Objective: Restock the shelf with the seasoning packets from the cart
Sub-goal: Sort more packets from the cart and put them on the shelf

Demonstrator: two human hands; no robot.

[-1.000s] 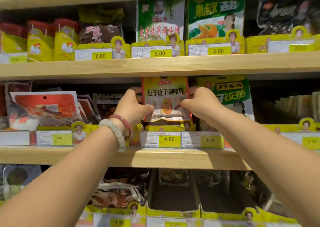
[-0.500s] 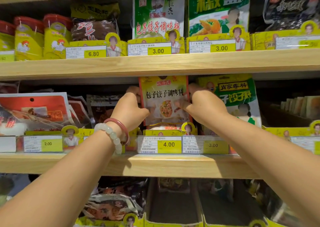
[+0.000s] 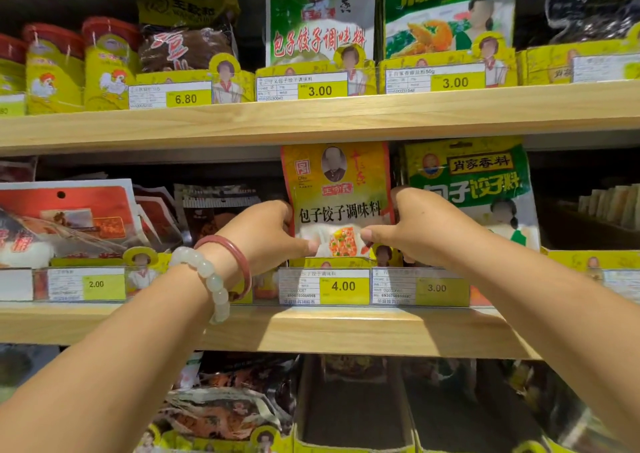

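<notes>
Yellow packet (image 3: pixel 337 200) now sits lower in its slot on middle shelf (image 3: pixel 346 331), above the 4.00 tag, 12 o'clock of view. Left hand (image 3: pixel 266 233) & right hand (image 3: pixel 419 226) pinch its sides w/ thumb & fingers. Nearly seated; release prob next.

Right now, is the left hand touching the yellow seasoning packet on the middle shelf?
Touching. The head view shows the left hand with its thumb pressed on the front of the yellow seasoning packet and its fingers at the packet's left edge.
</notes>
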